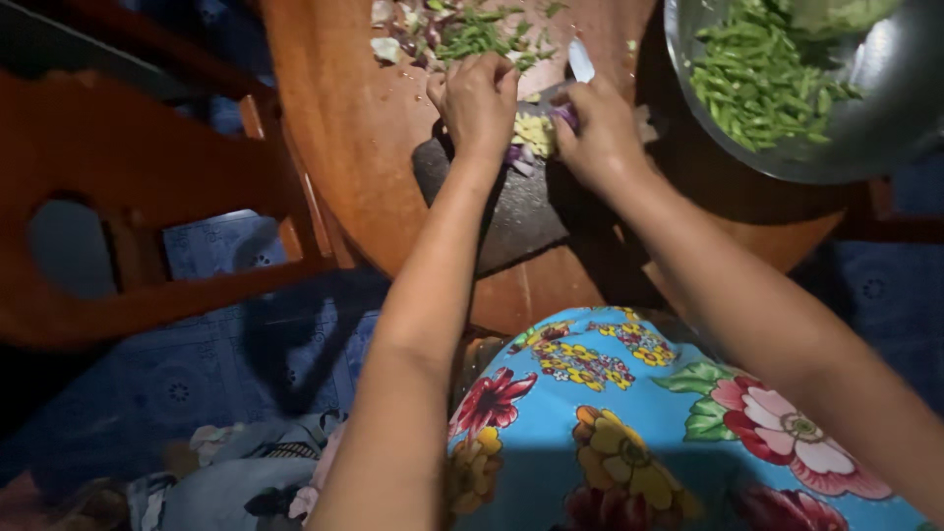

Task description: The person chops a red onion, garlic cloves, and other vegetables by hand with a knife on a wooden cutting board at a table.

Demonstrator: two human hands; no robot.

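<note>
L hand (479,98) is curled knuckles-up, fingertips pressed down on a small pale-yellow pile (534,133) of chopped veg on the dark board (511,211) — bracing it, not really wrapped round anything. R hand (600,133) is closed in a fist on a knife handle; the blade (580,61) sticks up past the knuckles, tip toward the far side of the table. Handle itself is hidden inside the fist, so can't tell its colour or shape. Purple bits (518,157), prob. onion skin, lie just beside the pile, between the two hands.

The board sits on a round wooden table (344,118), near its front edge. Beyond the hands, at the far side — a heap of scraps (447,34), green shreds mixed w/ purple and pale pieces. At the right, a steel bowl (875,128) holds cut green beans (757,79); it overhangs the table edge. A wooden chair (138,197) stands at left, close to the table. Blue patterned floor (197,383) below. The person's lap shows in blue floral cloth (629,433), both forearms reaching fwd over it.
</note>
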